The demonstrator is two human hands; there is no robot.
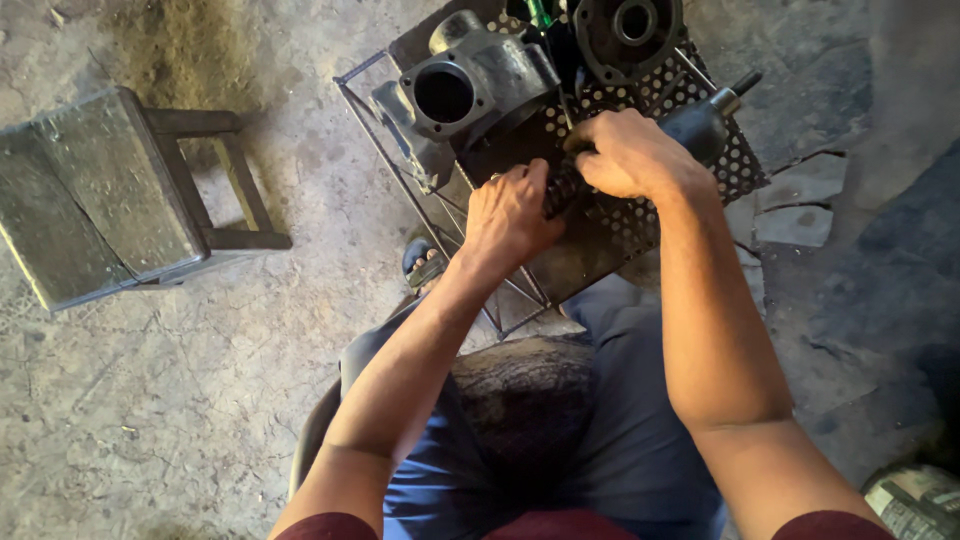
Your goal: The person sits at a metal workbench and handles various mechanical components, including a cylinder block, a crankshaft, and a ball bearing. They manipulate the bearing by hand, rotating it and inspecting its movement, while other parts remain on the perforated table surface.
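Observation:
My left hand (510, 212) and my right hand (628, 155) both grip a dark ribbed metal part (560, 188) lying between them on a perforated metal stand (735, 165). Just beyond the left hand sits a greasy dark engine casing (470, 85) with a round bore facing up. A second round dark casing part (625, 30) lies at the stand's far edge. A dark rounded piece with a short shaft (712, 118) pokes out past my right hand. How the ribbed part joins to it is hidden by my fingers.
A low worn metal stool (110, 190) stands on the cracked concrete floor at the left. My knees and blue trousers (620, 420) fill the bottom centre. My sandalled foot (425, 265) shows under the stand. A grimy container (915, 500) is at the bottom right corner.

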